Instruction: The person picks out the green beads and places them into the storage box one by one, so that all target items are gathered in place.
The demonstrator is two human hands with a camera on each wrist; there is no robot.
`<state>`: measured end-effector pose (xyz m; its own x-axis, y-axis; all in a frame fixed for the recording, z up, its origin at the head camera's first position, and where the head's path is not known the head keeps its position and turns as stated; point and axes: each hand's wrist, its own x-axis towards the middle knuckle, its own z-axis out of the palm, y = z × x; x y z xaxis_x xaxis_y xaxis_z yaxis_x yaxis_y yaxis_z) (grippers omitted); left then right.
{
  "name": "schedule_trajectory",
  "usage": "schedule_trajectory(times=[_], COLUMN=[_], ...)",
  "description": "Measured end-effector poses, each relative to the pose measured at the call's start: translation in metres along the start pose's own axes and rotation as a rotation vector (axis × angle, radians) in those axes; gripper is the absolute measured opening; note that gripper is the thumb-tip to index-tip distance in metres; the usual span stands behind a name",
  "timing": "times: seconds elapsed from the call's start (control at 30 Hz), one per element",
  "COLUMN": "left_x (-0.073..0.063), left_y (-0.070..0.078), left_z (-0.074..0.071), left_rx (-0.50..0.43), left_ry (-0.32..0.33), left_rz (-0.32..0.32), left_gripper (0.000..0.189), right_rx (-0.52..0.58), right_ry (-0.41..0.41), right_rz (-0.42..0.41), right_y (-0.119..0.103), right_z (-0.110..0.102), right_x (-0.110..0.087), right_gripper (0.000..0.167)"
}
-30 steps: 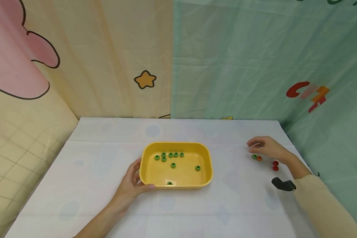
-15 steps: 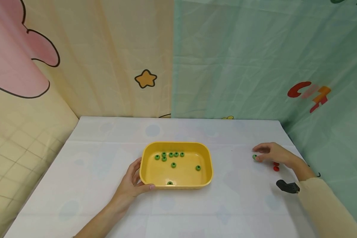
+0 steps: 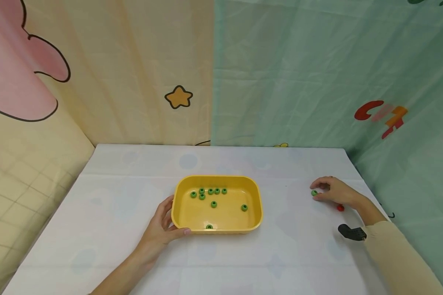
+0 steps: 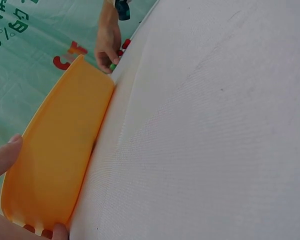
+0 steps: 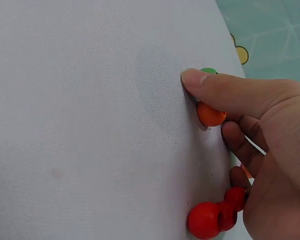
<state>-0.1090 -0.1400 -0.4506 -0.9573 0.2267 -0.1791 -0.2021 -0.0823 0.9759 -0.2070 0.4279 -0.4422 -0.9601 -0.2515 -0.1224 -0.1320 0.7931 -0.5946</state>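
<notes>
My left hand (image 3: pixel 158 231) grips the left side of a yellow plastic tray (image 3: pixel 229 219), thumb along its near rim. Several green beads (image 3: pixel 214 204) lie scattered inside, mostly toward the back left. At the right of the table, my right hand (image 3: pixel 336 192) pinches a green bead (image 3: pixel 314 192) between thumb and forefinger, close over the cloth. Under the thumb in the right wrist view sits an orange bead (image 5: pixel 210 115), which the hand hides from the head view. Red beads (image 5: pixel 205 220) lie below the palm; one red bead (image 3: pixel 340 208) shows beside the wrist from above.
A white cloth (image 3: pixel 133 192) with faint spots covers the table. Printed curtains (image 3: pixel 280 82) hang behind it and along both sides. A black strap end (image 3: pixel 351 232) sticks out from the right sleeve (image 3: pixel 398 250).
My right hand has come down and closer to me, over the beads, and its thumb and forefinger have closed around the green bead. The left hand and tray stay in place.
</notes>
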Motion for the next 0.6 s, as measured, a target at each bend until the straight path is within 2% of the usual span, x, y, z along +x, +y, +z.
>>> schedule_trajectory(times=[0.23,0.6], left_x=[0.001,0.0], left_y=[-0.002,0.0], left_z=[0.0,0.0], left_rx=[-0.006,0.001], left_ry=[-0.001,-0.001], left_rz=[-0.001,0.001], left_gripper=[0.108,0.107], right_rx=[0.012,0.005], right_ry=[0.014,0.005], right_rz=[0.035,0.043], right_y=[0.001,-0.007], right_z=[-0.002,-0.011], right_x=[-0.003,-0.002], right_gripper=[0.027,0.024])
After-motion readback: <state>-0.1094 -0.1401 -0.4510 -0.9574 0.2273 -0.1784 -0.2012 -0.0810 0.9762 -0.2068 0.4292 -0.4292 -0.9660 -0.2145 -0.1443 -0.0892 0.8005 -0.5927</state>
